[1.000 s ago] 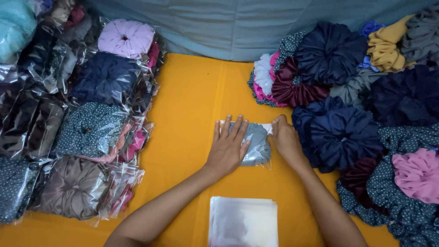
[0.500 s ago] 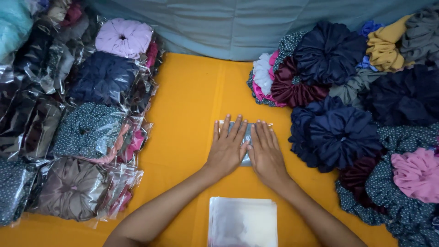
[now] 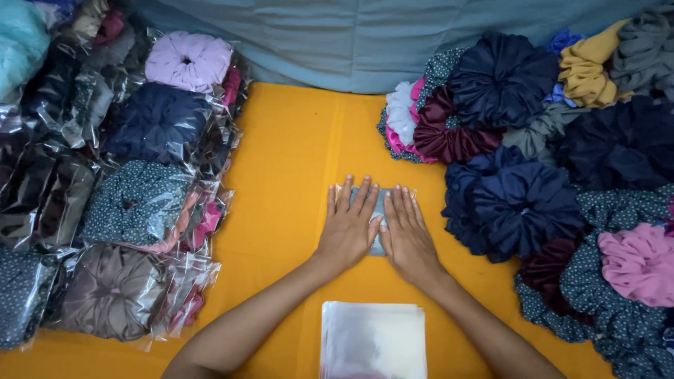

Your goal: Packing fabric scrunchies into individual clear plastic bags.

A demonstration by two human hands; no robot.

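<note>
Both hands, left point(image 3: 349, 228) and right point(image 3: 407, 233), pressed flat and open on the bagged scrunchie point(image 3: 378, 210) mid-desk point(image 3: 288, 182), grasping nothing. Soft, light, slippery film; best pinched at an edge.

Even, soft overhead light; sharp focus; faint shadows; glare on the bags point(image 3: 151, 231) and sleeves point(image 3: 373, 340).

Both hands, left point(image 3: 347, 231) and right point(image 3: 409, 236), flat, palms down, side by side, fingers extended.
</note>
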